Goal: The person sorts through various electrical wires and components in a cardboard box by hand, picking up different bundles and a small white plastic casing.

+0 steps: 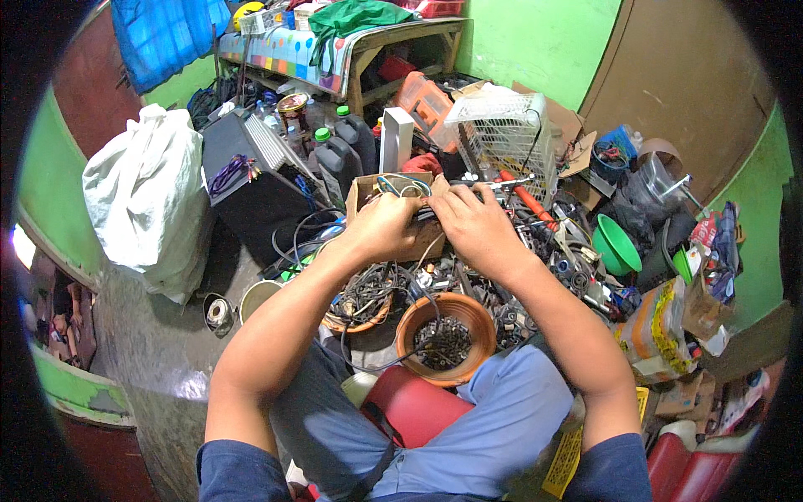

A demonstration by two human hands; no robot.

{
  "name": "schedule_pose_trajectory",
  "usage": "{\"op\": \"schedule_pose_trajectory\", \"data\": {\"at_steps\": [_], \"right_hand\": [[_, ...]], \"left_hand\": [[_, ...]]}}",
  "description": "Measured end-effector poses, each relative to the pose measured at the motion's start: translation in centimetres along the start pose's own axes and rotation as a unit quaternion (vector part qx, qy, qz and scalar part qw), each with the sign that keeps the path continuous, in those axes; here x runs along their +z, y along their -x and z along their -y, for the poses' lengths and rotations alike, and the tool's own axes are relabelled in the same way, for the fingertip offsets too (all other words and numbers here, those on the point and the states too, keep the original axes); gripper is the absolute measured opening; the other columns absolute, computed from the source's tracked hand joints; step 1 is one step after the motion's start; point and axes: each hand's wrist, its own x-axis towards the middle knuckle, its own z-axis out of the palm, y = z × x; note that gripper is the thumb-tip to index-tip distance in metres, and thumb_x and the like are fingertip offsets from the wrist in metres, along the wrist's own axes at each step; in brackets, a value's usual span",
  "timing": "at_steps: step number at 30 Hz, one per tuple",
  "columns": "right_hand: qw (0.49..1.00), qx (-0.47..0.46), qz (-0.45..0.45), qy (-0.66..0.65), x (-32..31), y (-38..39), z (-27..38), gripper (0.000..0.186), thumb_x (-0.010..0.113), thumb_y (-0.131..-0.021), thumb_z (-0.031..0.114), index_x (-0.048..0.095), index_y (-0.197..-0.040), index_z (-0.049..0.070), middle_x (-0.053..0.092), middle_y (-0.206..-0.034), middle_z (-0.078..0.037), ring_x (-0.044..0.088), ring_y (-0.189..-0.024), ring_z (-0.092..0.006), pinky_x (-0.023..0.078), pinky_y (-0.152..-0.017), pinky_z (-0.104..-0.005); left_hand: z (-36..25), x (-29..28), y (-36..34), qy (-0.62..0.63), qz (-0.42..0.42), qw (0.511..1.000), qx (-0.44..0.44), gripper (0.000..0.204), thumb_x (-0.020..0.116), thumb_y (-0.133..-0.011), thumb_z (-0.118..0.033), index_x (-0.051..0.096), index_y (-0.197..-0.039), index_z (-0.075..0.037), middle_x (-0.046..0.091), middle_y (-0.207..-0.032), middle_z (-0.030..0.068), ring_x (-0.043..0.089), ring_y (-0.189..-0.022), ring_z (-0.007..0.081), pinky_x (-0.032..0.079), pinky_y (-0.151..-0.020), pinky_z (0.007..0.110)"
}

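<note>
Both my hands are close together over a cardboard box (361, 197) in front of me. My left hand (386, 227) is closed, its fingers pinched on a cable (423, 211) at the box's opening. Just beside it, my right hand (473, 221) is closed on the same cable, fingers bent over and their tips partly hidden. Blue, green and yellowish wires (400, 182) loop up out of the box behind my hands. Nearer my lap sit a clay-coloured pot of small dark metal parts (403, 328) and another holding a tangle of cables (368, 294).
A red-handled tool (530, 201) lies right of the box, among loose metal parts. Farther right are a green bowl (617, 244) and a white crate (508, 134). Dark jugs (335, 164), a black speaker-like box (256, 197) and a white sack (149, 201) stand left.
</note>
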Motion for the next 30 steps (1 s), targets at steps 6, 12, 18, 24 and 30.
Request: {"op": "schedule_pose_trajectory", "data": {"at_steps": [6,12,18,24,30], "right_hand": [[0.978,0.072,0.025,-0.197,-0.1,-0.4,-0.6,0.032,0.054,-0.083,-0.001,0.049,-0.115,-0.003,0.058,-0.109,-0.024,0.06,-0.105,-0.0409,0.051,-0.091,-0.0476],[0.935,0.193,-0.091,-0.282,2.3,0.0,-2.8,0.024,0.054,-0.091,0.003,0.047,-0.112,-0.005,0.06,-0.102,-0.03,0.062,-0.094,-0.0484,0.049,-0.08,-0.0547],[0.775,0.43,-0.166,-0.431,4.6,0.1,-4.3,0.022,0.056,-0.098,0.017,0.059,-0.107,-0.003,0.067,-0.092,-0.028,0.066,-0.091,-0.0454,0.049,-0.078,-0.0478],[0.788,0.389,-0.139,-0.456,3.7,-1.3,-0.4,0.019,0.053,-0.099,0.015,0.055,-0.1,-0.003,0.065,-0.084,-0.027,0.064,-0.084,-0.0475,0.048,-0.071,-0.0504],[0.831,0.344,-0.134,-0.416,3.5,-1.8,0.7,0.018,0.053,-0.1,0.015,0.055,-0.103,-0.002,0.06,-0.071,-0.018,0.062,-0.062,-0.0288,0.047,-0.059,-0.0418]], "left_hand": [[1.3,1.2,-0.5,0.165,-0.146,0.974,0.056,0.042,0.071,-0.071,0.005,0.06,-0.112,0.003,0.067,-0.109,0.0196,0.068,-0.103,0.0305,0.054,-0.087,0.038],[3.0,2.0,-1.5,0.324,-0.092,0.942,-0.007,0.027,0.066,-0.094,-0.011,0.059,-0.118,0.0,0.065,-0.104,0.0055,0.064,-0.093,0.0127,0.054,-0.079,0.03],[2.8,2.0,-2.1,0.314,-0.159,0.935,-0.038,0.024,0.054,-0.102,-0.02,0.064,-0.108,0.0,0.069,-0.095,0.0185,0.067,-0.091,0.0256,0.049,-0.082,0.037],[1.6,2.5,-2.0,0.332,-0.279,0.895,-0.103,0.024,0.045,-0.106,-0.021,0.057,-0.101,0.0,0.064,-0.074,0.0091,0.068,-0.066,0.0184,0.052,-0.061,0.036],[1.2,2.5,-2.7,0.512,-0.304,0.797,-0.097,0.027,0.035,-0.109,-0.024,0.048,-0.107,-0.001,0.065,-0.084,0.0115,0.071,-0.082,0.0199,0.059,-0.066,0.033]]}}
